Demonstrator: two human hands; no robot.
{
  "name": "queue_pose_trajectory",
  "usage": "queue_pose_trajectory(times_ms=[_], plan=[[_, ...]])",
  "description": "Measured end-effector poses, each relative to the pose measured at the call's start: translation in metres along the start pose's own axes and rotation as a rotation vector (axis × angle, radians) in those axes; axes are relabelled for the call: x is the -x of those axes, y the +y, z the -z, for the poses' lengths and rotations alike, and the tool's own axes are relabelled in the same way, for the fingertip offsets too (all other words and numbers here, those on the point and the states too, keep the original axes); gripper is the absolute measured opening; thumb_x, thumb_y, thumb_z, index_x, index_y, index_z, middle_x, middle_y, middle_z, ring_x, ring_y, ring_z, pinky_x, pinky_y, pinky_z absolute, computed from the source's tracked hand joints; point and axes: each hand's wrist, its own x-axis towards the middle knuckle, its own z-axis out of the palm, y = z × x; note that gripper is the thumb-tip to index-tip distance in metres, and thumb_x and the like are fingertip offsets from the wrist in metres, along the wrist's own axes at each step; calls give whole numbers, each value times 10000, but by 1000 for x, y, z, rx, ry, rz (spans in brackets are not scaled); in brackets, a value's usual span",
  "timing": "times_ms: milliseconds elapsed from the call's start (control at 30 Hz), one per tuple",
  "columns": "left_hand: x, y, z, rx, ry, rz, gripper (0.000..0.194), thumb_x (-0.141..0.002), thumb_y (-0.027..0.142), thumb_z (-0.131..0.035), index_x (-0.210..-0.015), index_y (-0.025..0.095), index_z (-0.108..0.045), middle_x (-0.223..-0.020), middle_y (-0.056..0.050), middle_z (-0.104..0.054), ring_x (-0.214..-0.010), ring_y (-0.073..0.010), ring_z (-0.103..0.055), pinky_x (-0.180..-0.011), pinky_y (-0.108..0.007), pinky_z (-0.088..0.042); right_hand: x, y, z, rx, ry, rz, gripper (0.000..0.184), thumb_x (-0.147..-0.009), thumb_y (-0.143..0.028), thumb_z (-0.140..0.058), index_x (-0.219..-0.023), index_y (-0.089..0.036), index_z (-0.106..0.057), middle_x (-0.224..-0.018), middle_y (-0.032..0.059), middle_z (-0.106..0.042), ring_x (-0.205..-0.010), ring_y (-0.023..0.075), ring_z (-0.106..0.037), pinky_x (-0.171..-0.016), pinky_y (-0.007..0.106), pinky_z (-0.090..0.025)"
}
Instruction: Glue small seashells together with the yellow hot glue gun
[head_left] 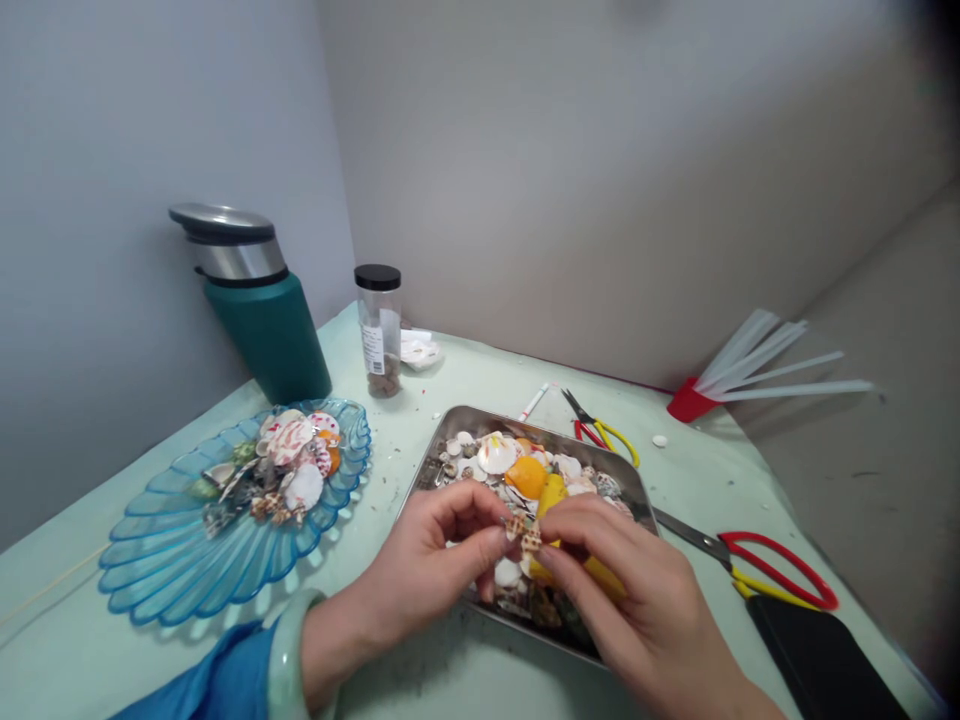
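Above the metal tray, my left hand pinches a small brown-and-white striped shell between thumb and fingertips. Right beside it, a second striped spiral shell sits between the thumb and fingers of my right hand. The two shells touch or nearly touch; I cannot tell if they are joined. Below lie many loose shells, among them a white scallop shell and an orange shell. A yellow object, its kind unclear, is partly hidden by my right hand.
A blue scalloped plate with mixed shells lies left. Behind it are a teal bottle and a clear jar. Scissors, larger scissors, a black case and a red cup of translucent sticks stand or lie right.
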Motion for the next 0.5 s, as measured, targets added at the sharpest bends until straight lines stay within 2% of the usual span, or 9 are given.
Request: queue_pose_trajectory(times_ms=[233,500], plan=[[1,0,-1,-13,-10,0,171,-746,275,-673,-780,150,-562,-585,49,-553,-432,-64,-528,-442,-172,-426,0,-1,-4,-90,2,-82,129,-860,-94,-524,-842,-186,-612,-793,34,-640,-720,151,-602,-647,255,-478],[0,-1,-1,-29,0,13,155,-760,264,-666,-761,147,-565,-628,42,-555,-439,-55,-519,-438,-168,-418,0,-4,-3,-214,-69,-407,147,-862,-258,-540,-745,-194,-602,-710,-3,-596,-637,137,-560,-553,232,-435]])
